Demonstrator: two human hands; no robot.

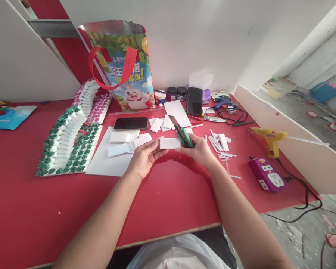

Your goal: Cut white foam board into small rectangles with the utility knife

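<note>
Above the red table (pixel 168 198), my left hand (pixel 143 158) pinches the left end of a small white rectangular piece (pixel 170 143). My right hand (pixel 199 150) holds a green utility knife (pixel 184 136), its blade pointing up and to the left, and its fingers also touch the right end of the white piece. Behind my left hand, several white pieces (pixel 120 137) lie on a white sheet (pixel 100 161). Right of my right hand is a pile of thin white strips and small pieces (pixel 220 144).
A black phone (pixel 131 123) lies behind the pieces. Farther back stand a colourful bag (pixel 128 74), jars (pixel 172 93) and another phone (pixel 194 101). Green-and-white decorated structures (pixel 60 145) are at left. A yellow glue gun (pixel 270 140) and purple power box (pixel 266 175) sit at right.
</note>
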